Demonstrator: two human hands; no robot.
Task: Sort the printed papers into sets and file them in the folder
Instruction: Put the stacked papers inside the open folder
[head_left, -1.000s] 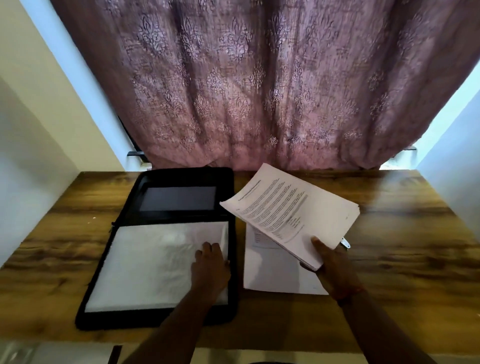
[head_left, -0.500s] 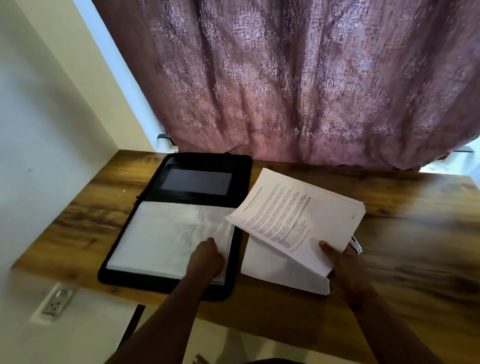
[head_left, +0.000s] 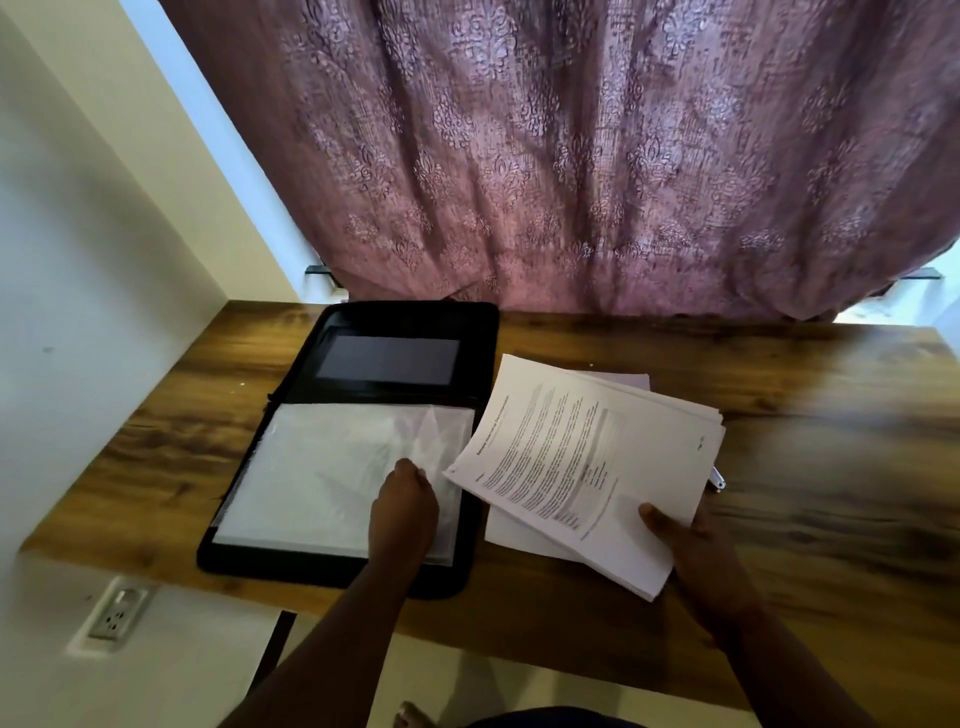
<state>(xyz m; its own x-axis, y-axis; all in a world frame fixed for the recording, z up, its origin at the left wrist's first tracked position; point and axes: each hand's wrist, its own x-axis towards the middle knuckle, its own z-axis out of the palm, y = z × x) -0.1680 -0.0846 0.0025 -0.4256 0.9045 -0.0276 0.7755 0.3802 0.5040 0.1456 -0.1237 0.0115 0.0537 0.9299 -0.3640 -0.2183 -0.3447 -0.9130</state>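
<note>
Since a second ago the left hand (head_left: 404, 506) has lifted a clear sleeve (head_left: 441, 457) in the open folder (head_left: 332, 564), fingers pinching it, while the right hand (head_left: 696, 556) grips the printed papers (head_left: 587, 462) above the table (head_left: 831, 467), none filed yet.

Folder (head_left: 363, 364) on table (head_left: 779, 519) left; paper stack (head_left: 587, 467) right of it, over loose sheet (head_left: 519, 535).
</note>
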